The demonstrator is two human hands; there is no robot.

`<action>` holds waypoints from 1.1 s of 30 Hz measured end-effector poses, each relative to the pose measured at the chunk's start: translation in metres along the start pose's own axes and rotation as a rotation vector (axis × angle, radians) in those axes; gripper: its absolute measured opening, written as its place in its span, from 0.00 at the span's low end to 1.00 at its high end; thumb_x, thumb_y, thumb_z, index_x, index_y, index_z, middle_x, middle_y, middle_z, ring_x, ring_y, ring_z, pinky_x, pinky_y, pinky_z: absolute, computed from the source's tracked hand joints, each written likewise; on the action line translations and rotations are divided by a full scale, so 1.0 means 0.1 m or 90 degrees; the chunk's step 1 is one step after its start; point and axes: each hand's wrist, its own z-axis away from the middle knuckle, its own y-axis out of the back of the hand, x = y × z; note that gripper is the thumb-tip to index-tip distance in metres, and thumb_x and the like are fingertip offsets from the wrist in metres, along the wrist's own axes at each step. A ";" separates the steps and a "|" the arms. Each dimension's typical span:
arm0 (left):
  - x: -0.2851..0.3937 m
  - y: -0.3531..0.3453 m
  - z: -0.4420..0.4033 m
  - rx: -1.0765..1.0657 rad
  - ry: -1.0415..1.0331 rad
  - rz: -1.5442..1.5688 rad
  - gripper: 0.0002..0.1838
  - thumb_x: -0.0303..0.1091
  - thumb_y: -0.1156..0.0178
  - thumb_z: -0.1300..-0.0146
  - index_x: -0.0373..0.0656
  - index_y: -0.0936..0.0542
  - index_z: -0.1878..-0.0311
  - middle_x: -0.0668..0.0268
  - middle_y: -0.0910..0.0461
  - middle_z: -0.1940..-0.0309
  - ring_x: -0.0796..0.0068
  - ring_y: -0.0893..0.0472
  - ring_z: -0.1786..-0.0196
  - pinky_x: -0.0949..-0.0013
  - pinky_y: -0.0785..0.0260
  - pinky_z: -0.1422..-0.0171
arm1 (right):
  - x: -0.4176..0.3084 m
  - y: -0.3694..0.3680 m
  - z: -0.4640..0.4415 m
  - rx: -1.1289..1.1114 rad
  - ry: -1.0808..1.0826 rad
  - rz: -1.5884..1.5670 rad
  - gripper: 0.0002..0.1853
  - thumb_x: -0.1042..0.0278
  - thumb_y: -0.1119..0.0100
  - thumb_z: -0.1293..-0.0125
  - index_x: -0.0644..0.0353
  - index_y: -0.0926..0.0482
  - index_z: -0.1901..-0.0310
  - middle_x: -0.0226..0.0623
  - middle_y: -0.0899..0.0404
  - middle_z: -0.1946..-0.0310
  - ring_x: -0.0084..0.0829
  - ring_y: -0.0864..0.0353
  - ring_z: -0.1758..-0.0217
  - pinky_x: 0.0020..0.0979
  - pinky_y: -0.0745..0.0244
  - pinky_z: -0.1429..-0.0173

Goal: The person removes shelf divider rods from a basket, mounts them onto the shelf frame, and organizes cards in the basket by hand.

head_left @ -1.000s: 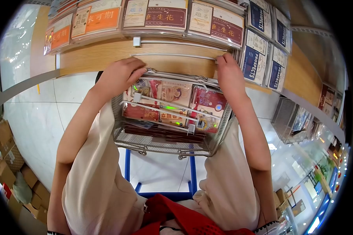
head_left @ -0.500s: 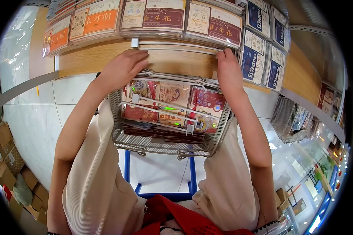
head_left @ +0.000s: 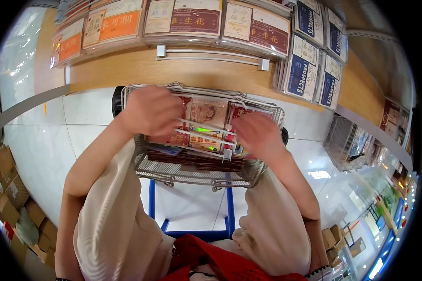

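Note:
My left hand (head_left: 155, 112) is over the left part of the wire-mesh basket (head_left: 147, 169), fingers bent and a little smeared. My right hand (head_left: 256, 136) is over its right part, fingers loosely bent. Both look open, and neither visibly holds anything. Between them, a white wire rail (head_left: 204, 136) with a square end block lies across colourful flat packs (head_left: 208, 112) in the basket. Whether fingertips touch this rail, I cannot tell. Dark red packs (head_left: 197, 160) stand on edge nearer me. A similar white rail (head_left: 213, 57) rests on the wooden shelf.
Orange card packs (head_left: 117, 23), maroon packs (head_left: 197, 19) and blue "PROSPECTS" packs (head_left: 304, 68) fill the back of the shelf. The basket sits above a blue frame (head_left: 230, 210) between my knees. Another mesh basket (head_left: 337, 145) is at right; cardboard boxes (head_left: 5, 168) lie at left.
Both hands have left the rail on the shelf and come down and inward over the basket. That rail stays on the shelf, and the basket has not visibly moved.

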 end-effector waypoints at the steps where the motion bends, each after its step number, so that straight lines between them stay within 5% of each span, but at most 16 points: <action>1: 0.08 -0.03 -0.05 -0.031 -0.011 0.006 0.12 0.43 0.40 0.49 0.45 0.22 0.67 0.65 0.20 0.62 0.64 0.21 0.65 0.64 0.30 0.64 | -0.07 -0.07 0.00 -0.049 -0.029 -0.009 0.10 0.69 0.38 0.50 0.59 0.23 0.65 0.32 0.26 0.68 0.33 0.25 0.65 0.31 0.27 0.62; 7: 0.21 -0.43 -0.18 -0.253 0.008 -0.038 0.17 0.39 0.39 0.53 0.44 0.23 0.59 0.70 0.26 0.62 0.69 0.22 0.63 0.68 0.28 0.60 | -0.22 -0.43 -0.01 -0.212 -0.116 -0.013 0.13 0.63 0.37 0.48 0.58 0.23 0.62 0.33 0.25 0.67 0.33 0.24 0.62 0.32 0.27 0.60; 12: 0.23 -0.30 -0.15 -0.349 0.199 0.159 0.15 0.35 0.39 0.49 0.43 0.22 0.58 0.63 0.23 0.66 0.61 0.21 0.62 0.62 0.28 0.59 | -0.16 -0.21 -0.08 -0.203 -0.161 -0.092 0.07 0.66 0.40 0.45 0.58 0.23 0.66 0.32 0.24 0.68 0.36 0.23 0.65 0.34 0.27 0.62; 13: 0.23 -0.24 -0.14 -0.356 0.253 0.212 0.13 0.35 0.38 0.48 0.43 0.21 0.59 0.62 0.23 0.68 0.59 0.21 0.63 0.61 0.28 0.59 | -0.11 -0.20 -0.03 -0.189 -0.124 -0.033 0.04 0.67 0.43 0.45 0.53 0.20 0.69 0.27 0.24 0.69 0.29 0.22 0.60 0.36 0.26 0.59; 17: 0.15 0.04 -0.20 -0.257 0.331 0.363 0.10 0.30 0.39 0.45 0.42 0.19 0.59 0.59 0.21 0.69 0.58 0.22 0.67 0.63 0.29 0.62 | -0.05 0.18 -0.12 -0.133 -0.282 -0.203 0.06 0.64 0.41 0.43 0.56 0.21 0.67 0.34 0.21 0.71 0.39 0.23 0.69 0.37 0.29 0.61; 19: 0.10 0.14 -0.23 -0.272 0.357 0.434 0.11 0.29 0.39 0.43 0.42 0.18 0.56 0.59 0.19 0.68 0.62 0.21 0.68 0.64 0.29 0.62 | -0.02 0.42 -0.19 -0.091 -0.247 -0.083 0.04 0.68 0.40 0.43 0.56 0.21 0.68 0.35 0.22 0.73 0.39 0.23 0.69 0.37 0.29 0.61; 22: 0.04 0.26 -0.19 -0.271 0.591 0.629 0.09 0.26 0.37 0.43 0.41 0.18 0.58 0.63 0.19 0.72 0.73 0.22 0.69 0.69 0.31 0.63 | -0.01 0.79 -0.30 -0.039 -0.249 -0.015 0.02 0.72 0.39 0.43 0.59 0.21 0.68 0.37 0.22 0.74 0.40 0.23 0.70 0.36 0.29 0.63; 23: 0.01 0.23 -0.12 -0.191 0.509 0.629 0.12 0.25 0.37 0.42 0.41 0.19 0.54 0.68 0.19 0.66 0.82 0.23 0.65 0.74 0.30 0.61 | -0.01 0.86 -0.31 -0.023 -0.259 -0.012 0.02 0.74 0.39 0.43 0.60 0.21 0.68 0.38 0.22 0.74 0.40 0.23 0.70 0.35 0.29 0.64; 27: -0.03 0.17 -0.04 0.075 0.555 0.756 0.21 0.21 0.39 0.42 0.40 0.26 0.43 0.69 0.22 0.53 0.84 0.24 0.59 0.80 0.30 0.55 | 0.16 0.91 -0.29 0.033 -0.347 -0.124 0.04 0.73 0.41 0.40 0.64 0.22 0.66 0.42 0.21 0.73 0.40 0.23 0.72 0.32 0.30 0.66; 33: -0.19 0.13 0.05 0.023 0.674 0.541 0.23 0.19 0.46 0.38 0.39 0.31 0.38 0.66 0.25 0.48 0.80 0.24 0.52 0.76 0.29 0.47 | 0.31 0.50 -0.23 0.068 -0.407 -0.217 0.05 0.74 0.44 0.37 0.65 0.21 0.64 0.42 0.22 0.74 0.35 0.23 0.74 0.29 0.30 0.68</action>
